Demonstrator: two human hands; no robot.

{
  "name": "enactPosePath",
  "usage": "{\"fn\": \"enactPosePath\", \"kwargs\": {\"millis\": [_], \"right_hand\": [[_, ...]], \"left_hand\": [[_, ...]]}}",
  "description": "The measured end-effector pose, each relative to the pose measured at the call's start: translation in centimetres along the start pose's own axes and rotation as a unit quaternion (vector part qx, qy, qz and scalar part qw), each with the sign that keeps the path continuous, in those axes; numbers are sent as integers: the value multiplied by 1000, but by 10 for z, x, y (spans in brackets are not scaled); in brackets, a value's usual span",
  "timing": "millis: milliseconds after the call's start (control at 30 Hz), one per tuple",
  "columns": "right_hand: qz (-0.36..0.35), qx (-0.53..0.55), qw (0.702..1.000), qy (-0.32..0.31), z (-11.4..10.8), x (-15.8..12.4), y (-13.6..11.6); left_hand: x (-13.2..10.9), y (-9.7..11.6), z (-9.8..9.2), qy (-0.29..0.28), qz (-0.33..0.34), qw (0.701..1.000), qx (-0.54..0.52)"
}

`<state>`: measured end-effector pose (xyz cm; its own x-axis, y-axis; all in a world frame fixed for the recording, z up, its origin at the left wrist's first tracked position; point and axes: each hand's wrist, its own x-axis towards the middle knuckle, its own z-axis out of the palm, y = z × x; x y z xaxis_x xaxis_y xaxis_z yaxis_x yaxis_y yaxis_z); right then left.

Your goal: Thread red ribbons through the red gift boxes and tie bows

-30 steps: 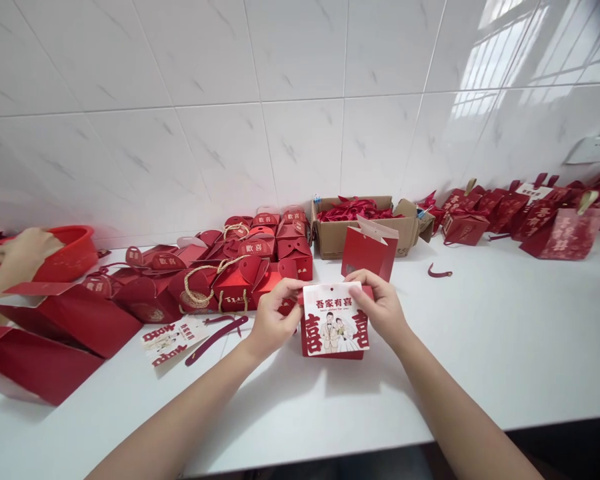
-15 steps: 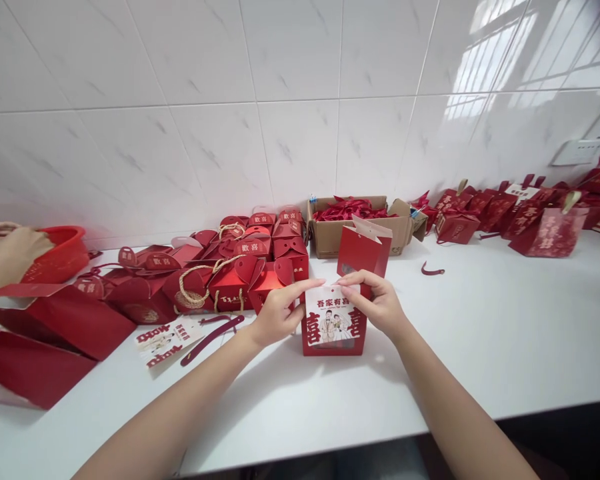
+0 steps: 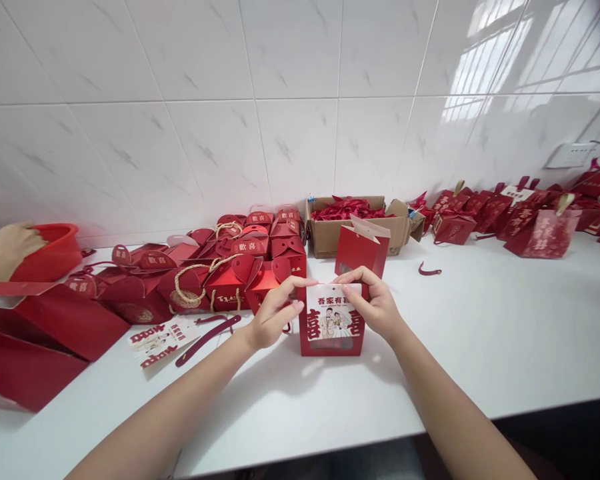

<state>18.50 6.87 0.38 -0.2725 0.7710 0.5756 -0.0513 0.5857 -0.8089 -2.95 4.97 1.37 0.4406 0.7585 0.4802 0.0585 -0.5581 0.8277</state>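
Note:
A red gift box (image 3: pixel 307 348) with a small clear window stands upright in front of me. A white card (image 3: pixel 333 325), printed with a wedding couple and red characters, lies against its upper front. My right hand (image 3: pixel 375 301) pinches the card at the top right, thumb on its front and fingers over the top edge. At the top left corner, my left hand (image 3: pixel 279 312) steadies the box, forefinger along the top edge and thumb by the side; its other fingers are partly hidden. Close behind stands another red box (image 3: pixel 363 250) with its top open.
Many red boxes (image 3: pixel 230 290) crowd the left. Nearer lie a loose card (image 3: pixel 163 343) and a dark red strap (image 3: pixel 207 341). A carton (image 3: pixel 325 247) of red ribbons stands by the wall. More boxes (image 3: pixel 453 227) line the right. Far left, another person's hand reaches into a red basket (image 3: pixel 55 253).
The card now sits slightly higher on the box, showing more of the window. My left thumb has lifted a little. At far left, the other person's hand has shifted over the red basket.

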Motion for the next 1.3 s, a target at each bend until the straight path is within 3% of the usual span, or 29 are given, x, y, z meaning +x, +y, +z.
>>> {"fn": "enactPosePath", "kwargs": {"millis": [133,233,633,1000,1300], "right_hand": [[-30,-1,1000,1,3,-1,1],[-36,-27,999,21,4,0,1],[-7,-8,999,44,5,0,2],[-14,-17,999,29,4,2,3],[-22,-26,999,38,4,0,6]], "left_hand": [[11,11,13,77,-46,995,-42],[16,13,23,102,-76,992,-28],[16,6,25,88,-50,995,21],[16,5,27,112,-33,991,60],[13,1,28,112,-50,990,70]]}}
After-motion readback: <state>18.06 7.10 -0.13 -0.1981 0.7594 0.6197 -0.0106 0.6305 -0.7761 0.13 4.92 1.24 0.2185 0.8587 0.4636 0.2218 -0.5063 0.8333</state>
